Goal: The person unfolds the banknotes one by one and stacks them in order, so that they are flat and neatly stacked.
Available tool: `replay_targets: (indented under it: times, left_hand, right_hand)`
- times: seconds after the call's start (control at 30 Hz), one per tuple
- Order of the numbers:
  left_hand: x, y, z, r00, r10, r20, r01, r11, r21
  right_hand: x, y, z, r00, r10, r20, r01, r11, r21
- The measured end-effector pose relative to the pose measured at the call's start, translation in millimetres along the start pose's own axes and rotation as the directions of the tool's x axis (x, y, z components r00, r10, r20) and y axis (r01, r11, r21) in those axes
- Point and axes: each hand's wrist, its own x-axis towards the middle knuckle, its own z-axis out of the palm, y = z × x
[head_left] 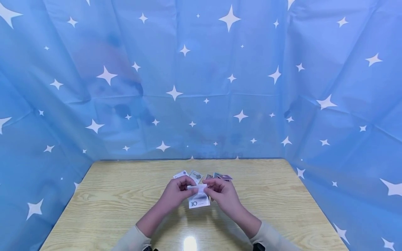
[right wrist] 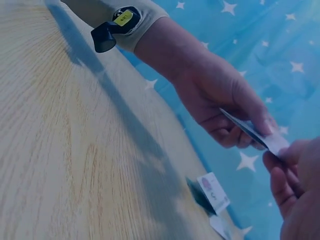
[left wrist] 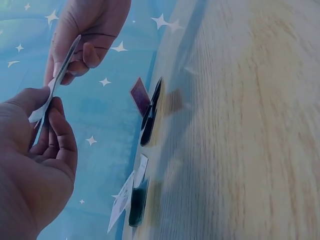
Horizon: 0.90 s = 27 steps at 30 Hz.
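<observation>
A pale banknote (head_left: 199, 201) printed with a 10 is held up above the table between both hands. My left hand (head_left: 176, 191) pinches its left side between thumb and fingers. At the right side, my right hand (head_left: 223, 194) pinches it the same way. Seen edge-on in the left wrist view, the banknote (left wrist: 62, 72) is thin and slightly bent. Its upper edge is partly hidden by the thumbs in the head view.
Beyond the hands, pale printed notes (head_left: 195, 176) lie at left and darker, reddish ones (head_left: 224, 177) at right, partly hidden. In the left wrist view a dark narrow thing (left wrist: 138, 206) stands beside the pale notes. The wooden table (head_left: 119, 195) meets a starry blue curtain (head_left: 201, 132).
</observation>
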Motion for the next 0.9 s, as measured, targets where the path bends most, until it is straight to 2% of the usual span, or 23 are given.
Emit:
replay_targets:
  times: [0.2,0.37,0.53,0.77,0.9]
  left_hand:
    - [-1.8,1.2,1.0,1.0,0.024,0.002,-0.024,0.999,0.025]
    - [-2.5,1.6,3.2,0.999,0.034,-0.003,-0.034,0.999,-0.013]
    - [-3.2,2.2,4.4,0.999,0.047,-0.016,-0.048,0.999,-0.021]
    - [-2.5,2.4,5.8,0.988,0.125,-0.084,-0.118,0.989,0.088]
    - [-3.3,2.5,6.1,0.981,0.138,-0.134,-0.123,0.985,0.118]
  right_hand:
    - [-2,0,-1.6,0.999,-0.027,0.031,0.028,1.0,-0.01]
    - [1,0,-6.8,0.985,-0.115,0.13,0.118,0.993,-0.015]
    - [6,-2,-13.4,0.968,-0.134,0.21,0.142,0.99,-0.022]
    - [10,-5,-15.7,0.97,-0.109,0.216,0.13,0.988,-0.086]
    - [10,-8,-14.7,0.975,-0.093,0.203,0.111,0.991,-0.08]
